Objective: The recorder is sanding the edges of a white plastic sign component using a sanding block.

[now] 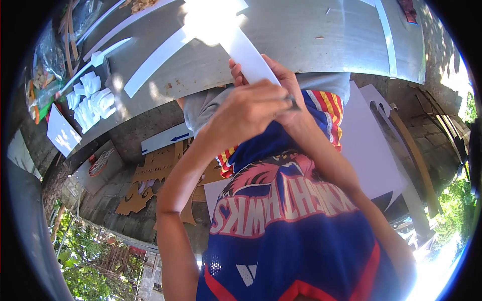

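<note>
A long white strip (251, 54) runs from the glare on the table down to my lap. My right hand (286, 83) is wrapped round its near end, thumb along the right edge, fingertips showing past the left edge. Across that end lies my left hand (251, 106), its fingers closed on a small dark object (292, 103) near my right wrist. Blur and the fingers hide what kind of object it is. To the left, another white strip (155, 62) lies on the metal table (321, 52).
White folded pieces (93, 100) are heaped at the table's left, near plastic bags (50, 57). A pale strip (385, 37) crosses the right side. Cut brown cardboard (150, 170) rests below on the left; a large white sheet (364, 145) stands at my right.
</note>
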{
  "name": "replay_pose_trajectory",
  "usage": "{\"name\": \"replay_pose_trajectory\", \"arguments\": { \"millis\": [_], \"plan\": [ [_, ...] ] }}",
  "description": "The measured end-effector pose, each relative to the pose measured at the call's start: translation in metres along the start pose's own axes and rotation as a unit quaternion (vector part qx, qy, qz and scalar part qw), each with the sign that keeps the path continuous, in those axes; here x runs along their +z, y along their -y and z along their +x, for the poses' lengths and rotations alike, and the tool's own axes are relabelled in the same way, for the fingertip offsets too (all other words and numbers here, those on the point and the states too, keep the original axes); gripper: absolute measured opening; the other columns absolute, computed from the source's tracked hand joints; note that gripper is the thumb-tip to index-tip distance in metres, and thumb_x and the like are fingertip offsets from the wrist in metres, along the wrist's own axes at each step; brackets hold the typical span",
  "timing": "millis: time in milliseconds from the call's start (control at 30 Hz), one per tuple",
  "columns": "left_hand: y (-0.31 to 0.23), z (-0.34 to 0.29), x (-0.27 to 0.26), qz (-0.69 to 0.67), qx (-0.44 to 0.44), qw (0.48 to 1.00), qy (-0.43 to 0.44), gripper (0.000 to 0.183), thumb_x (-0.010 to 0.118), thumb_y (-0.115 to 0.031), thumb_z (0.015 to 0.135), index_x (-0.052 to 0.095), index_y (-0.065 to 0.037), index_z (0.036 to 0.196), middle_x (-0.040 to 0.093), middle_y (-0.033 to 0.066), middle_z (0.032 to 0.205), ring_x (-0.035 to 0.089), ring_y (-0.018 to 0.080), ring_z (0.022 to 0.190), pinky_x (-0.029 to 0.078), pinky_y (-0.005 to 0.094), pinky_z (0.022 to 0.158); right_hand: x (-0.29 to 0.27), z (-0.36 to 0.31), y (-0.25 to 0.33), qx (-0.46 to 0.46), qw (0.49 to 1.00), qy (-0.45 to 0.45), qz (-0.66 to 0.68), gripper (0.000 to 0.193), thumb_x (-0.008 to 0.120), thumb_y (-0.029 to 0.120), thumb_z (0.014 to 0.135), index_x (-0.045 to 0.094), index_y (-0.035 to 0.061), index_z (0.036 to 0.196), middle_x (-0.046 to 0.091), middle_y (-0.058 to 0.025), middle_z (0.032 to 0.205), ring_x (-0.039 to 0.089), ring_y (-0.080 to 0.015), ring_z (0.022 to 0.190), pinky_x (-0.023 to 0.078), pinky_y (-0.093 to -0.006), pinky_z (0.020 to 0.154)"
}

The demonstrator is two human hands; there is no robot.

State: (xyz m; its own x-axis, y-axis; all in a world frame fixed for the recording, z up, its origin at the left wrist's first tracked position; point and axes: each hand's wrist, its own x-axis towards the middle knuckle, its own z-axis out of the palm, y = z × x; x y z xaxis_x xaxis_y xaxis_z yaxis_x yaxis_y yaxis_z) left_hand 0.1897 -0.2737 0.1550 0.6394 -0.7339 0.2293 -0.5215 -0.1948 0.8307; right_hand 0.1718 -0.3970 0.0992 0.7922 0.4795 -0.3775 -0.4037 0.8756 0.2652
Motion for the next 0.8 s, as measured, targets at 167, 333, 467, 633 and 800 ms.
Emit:
{"name": "replay_pose_trajectory", "arguments": {
  "millis": [167,333,467,633,800],
  "plan": [
    [-0.001,0.003,0.000,0.009,-0.081,0.994,-0.075,0.021,0.068,0.004,0.071,0.071,-0.003,0.091,0.064,0.0058,0.086,0.063,0.0212,0.079,0.050,0.0329,0.071,0.000,0.004,0.001,-0.013,0.999,0.029,0.020,0.054,0.046,0.028,0.099,0.031,-0.0062,0.139,0.048,-0.0203,0.125,0.053,-0.0229,0.108,0.048,-0.0346,0.094],
    [0.000,0.005,-0.005,0.016,-0.031,0.997,-0.063,0.022,0.070,0.003,0.071,0.072,-0.002,0.092,0.064,0.0058,0.087,0.064,0.0205,0.080,0.050,0.0316,0.071,0.003,0.002,-0.001,-0.008,0.999,0.050,0.020,0.050,0.046,0.027,0.099,0.037,-0.0073,0.135,0.050,-0.0207,0.123,0.053,-0.0218,0.109,0.048,-0.0324,0.095],
    [-0.001,0.006,-0.010,0.019,-0.073,0.994,-0.080,0.020,0.070,0.002,0.073,0.072,-0.002,0.093,0.065,0.0077,0.089,0.064,0.0224,0.080,0.051,0.0313,0.071,0.009,-0.001,-0.008,-0.024,0.998,-0.059,-0.030,0.042,0.050,0.028,0.098,0.049,-0.0045,0.124,0.060,-0.0149,0.107,0.060,-0.0199,0.098,0.055,-0.0288,0.080],
    [-0.001,0.006,-0.019,0.092,-0.111,0.983,-0.112,0.018,0.071,0.001,0.073,0.073,-0.002,0.091,0.065,0.0097,0.089,0.064,0.0206,0.079,0.050,0.0299,0.068,0.013,0.001,-0.006,-0.014,1.000,0.000,-0.017,0.038,0.051,0.028,0.098,0.050,-0.0016,0.123,0.060,-0.0131,0.108,0.061,-0.0183,0.097,0.054,-0.0303,0.082],
    [-0.013,-0.005,-0.027,0.024,-0.046,0.992,-0.115,0.022,0.072,0.003,0.070,0.074,-0.001,0.092,0.066,0.0110,0.090,0.062,0.0196,0.079,0.049,0.0292,0.068,0.020,0.003,0.004,-0.040,0.995,0.040,-0.083,0.051,0.053,0.031,0.097,0.042,-0.0062,0.130,0.057,-0.0166,0.114,0.061,-0.0190,0.097,0.054,-0.0288,0.081]
  ]
}}
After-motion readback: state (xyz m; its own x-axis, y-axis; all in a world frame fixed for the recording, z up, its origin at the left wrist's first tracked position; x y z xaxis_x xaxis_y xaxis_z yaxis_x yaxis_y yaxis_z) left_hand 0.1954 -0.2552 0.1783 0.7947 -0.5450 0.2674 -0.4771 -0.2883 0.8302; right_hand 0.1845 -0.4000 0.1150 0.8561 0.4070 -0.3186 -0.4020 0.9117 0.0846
